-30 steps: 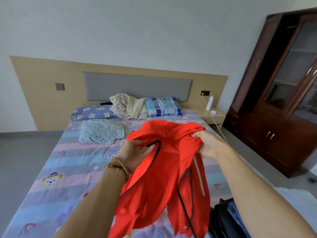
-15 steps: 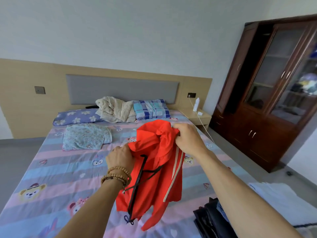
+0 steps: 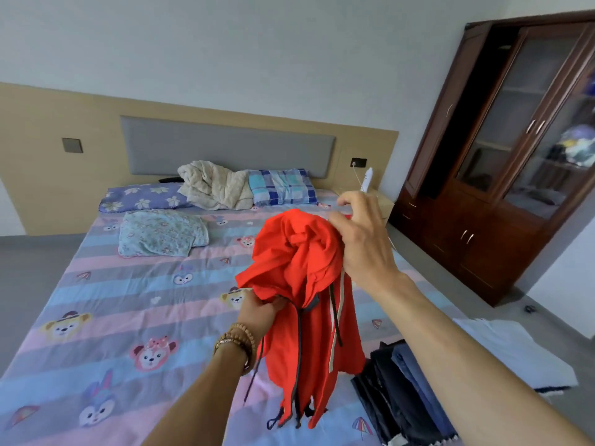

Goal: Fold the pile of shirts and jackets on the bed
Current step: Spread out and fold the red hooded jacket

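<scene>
Above the bed [image 3: 106, 294], the red jacket [image 3: 306, 284] is held up: its lower hem is pinched by the left hand [image 3: 257, 312], its bunched top grasped by the right hand [image 3: 360, 249], whose upper fingers are loosely raised.

Red jacket [image 3: 301, 284] in both hands [image 3: 360, 249]

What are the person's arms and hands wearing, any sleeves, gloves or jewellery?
Both forearms are bare, with no sleeves in view and no gloves. The left hand has a bracelet of round tan wooden beads wound several times about the wrist, with a thin metal-looking band among the loops. The right hand and its wrist wear nothing: no ring, watch or band shows.
</scene>
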Action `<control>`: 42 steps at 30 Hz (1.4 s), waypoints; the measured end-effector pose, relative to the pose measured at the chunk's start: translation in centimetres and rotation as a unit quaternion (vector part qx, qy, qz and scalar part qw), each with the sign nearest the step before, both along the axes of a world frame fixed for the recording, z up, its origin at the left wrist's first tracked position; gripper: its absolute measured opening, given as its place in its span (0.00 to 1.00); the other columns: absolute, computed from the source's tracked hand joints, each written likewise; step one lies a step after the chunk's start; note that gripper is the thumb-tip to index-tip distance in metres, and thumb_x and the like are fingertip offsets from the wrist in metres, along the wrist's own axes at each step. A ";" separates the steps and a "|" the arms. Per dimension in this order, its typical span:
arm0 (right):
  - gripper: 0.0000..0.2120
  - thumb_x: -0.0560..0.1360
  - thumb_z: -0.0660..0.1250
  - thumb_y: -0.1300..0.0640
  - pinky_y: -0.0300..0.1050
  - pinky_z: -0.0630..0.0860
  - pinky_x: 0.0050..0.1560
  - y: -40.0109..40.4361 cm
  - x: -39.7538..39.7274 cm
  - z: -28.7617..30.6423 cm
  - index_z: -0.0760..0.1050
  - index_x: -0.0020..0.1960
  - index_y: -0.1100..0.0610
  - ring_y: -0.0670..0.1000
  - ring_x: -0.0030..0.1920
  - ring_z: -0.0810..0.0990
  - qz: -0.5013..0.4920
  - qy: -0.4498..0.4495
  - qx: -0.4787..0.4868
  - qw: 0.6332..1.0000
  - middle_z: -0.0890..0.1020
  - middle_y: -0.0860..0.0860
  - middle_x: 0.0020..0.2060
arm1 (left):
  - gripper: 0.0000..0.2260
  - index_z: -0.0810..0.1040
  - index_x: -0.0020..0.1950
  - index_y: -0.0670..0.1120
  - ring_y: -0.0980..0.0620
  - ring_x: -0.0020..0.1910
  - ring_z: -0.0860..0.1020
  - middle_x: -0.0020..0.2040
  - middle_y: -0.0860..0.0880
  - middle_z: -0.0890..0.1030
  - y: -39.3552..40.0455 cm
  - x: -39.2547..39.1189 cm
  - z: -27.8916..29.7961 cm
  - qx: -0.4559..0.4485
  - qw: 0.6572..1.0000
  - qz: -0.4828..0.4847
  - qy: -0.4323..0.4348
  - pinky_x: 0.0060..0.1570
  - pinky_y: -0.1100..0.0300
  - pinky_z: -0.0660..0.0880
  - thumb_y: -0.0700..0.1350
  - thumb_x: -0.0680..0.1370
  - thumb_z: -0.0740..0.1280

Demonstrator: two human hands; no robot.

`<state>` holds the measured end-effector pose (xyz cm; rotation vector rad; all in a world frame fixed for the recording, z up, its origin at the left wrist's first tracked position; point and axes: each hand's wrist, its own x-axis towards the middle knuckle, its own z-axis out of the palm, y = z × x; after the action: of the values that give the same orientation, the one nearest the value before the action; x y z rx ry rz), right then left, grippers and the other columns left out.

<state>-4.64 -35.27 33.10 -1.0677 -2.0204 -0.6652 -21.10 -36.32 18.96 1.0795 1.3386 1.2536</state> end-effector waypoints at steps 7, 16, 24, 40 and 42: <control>0.07 0.73 0.62 0.55 0.47 0.62 0.30 -2.7 3.4 -2.0 0.68 0.41 0.57 0.61 0.28 0.72 0.046 0.104 -0.170 0.979 0.73 0.55 0.25 | 0.12 0.74 0.39 0.48 0.58 0.35 0.76 0.36 0.54 0.77 -8.7 -2.0 3.5 -0.112 0.931 -0.194 0.290 0.36 0.73 0.72 0.47 0.69 0.78; 0.10 0.74 0.59 0.55 0.43 0.59 0.25 -9.4 1.5 -6.2 0.69 0.40 0.62 0.62 0.21 0.70 0.069 -0.007 -0.173 0.982 0.71 0.59 0.22 | 0.18 0.80 0.49 0.41 0.42 0.50 0.80 0.47 0.43 0.82 -19.1 -10.2 2.6 -0.136 0.889 -0.002 0.438 0.48 0.54 0.75 0.50 0.67 0.78; 0.13 0.70 0.69 0.58 0.46 0.61 0.32 -12.9 -1.1 -10.0 0.65 0.34 0.58 0.61 0.28 0.68 0.067 0.006 -0.297 0.953 0.64 0.48 0.22 | 0.14 0.71 0.35 0.44 0.39 0.41 0.77 0.34 0.45 0.74 -22.3 -12.8 0.3 -0.144 0.882 0.094 0.438 0.37 0.56 0.68 0.49 0.73 0.70; 0.21 0.73 0.63 0.61 0.57 0.70 0.57 19.4 -12.6 -29.3 0.69 0.66 0.59 0.63 0.61 0.71 -0.057 -0.038 -0.404 0.912 0.73 0.59 0.60 | 0.21 0.79 0.44 0.45 0.51 0.46 0.74 0.45 0.46 0.79 9.3 -14.5 -17.9 -0.242 0.956 -0.011 0.168 0.56 0.57 0.71 0.63 0.68 0.66; 0.20 0.72 0.63 0.60 0.56 0.72 0.59 19.0 -13.9 -35.9 0.72 0.64 0.57 0.61 0.62 0.72 -0.008 -0.074 -0.487 0.870 0.74 0.57 0.59 | 0.11 0.76 0.43 0.45 0.50 0.42 0.71 0.41 0.45 0.75 8.8 -16.4 -24.1 -0.284 0.935 0.019 0.212 0.46 0.57 0.70 0.52 0.78 0.63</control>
<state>-18.58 -16.31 -2.79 -1.6062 -2.5305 0.3748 -37.49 -27.48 -5.15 0.9260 1.9060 0.5940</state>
